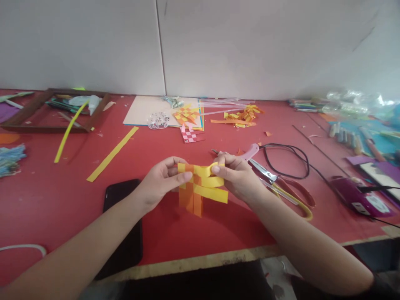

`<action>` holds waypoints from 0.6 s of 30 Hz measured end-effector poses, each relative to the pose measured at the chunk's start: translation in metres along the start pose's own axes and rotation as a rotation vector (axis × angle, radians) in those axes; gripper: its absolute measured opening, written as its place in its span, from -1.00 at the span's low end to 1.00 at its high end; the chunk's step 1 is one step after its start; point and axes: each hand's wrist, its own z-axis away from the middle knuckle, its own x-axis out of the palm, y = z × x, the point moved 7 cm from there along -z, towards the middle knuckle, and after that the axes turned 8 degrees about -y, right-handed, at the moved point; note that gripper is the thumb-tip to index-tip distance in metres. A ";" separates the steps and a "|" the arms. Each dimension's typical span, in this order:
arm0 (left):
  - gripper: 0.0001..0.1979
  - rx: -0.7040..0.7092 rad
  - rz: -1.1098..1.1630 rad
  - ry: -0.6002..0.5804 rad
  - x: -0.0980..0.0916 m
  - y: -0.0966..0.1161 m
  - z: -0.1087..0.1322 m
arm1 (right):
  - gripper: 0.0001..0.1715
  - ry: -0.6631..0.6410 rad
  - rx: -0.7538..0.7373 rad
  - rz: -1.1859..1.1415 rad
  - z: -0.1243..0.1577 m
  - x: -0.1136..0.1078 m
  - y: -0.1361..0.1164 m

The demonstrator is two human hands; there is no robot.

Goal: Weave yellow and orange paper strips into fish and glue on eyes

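A weave of yellow and orange paper strips (200, 189) hangs just above the red table (62, 196), held between both hands. My left hand (164, 179) pinches its left edge, thumb on top and fingers behind. My right hand (237, 175) grips the right side, where a yellow strip curls up over the fingers. Orange strip ends dangle below the woven part, and yellow strip ends stick out to the right.
A black phone (125, 221) lies under my left forearm. Scissors (281, 183), a black cable (293, 160) and a purple glue gun (356, 196) lie to the right. Loose yellow strips (112, 154), finished weaves (187, 116), a wooden frame (53, 110) and paper scraps sit farther back.
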 end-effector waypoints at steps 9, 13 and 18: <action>-0.79 0.290 -0.374 0.000 0.016 0.024 0.020 | -0.64 -0.260 -0.172 0.028 0.009 0.013 -0.012; -0.82 0.328 -0.440 0.010 0.018 0.027 0.026 | -0.60 -0.289 -0.178 0.068 0.012 0.016 -0.015; -0.83 0.344 -0.448 0.003 0.018 0.027 0.028 | -0.47 -0.302 -0.144 0.121 0.014 0.019 -0.015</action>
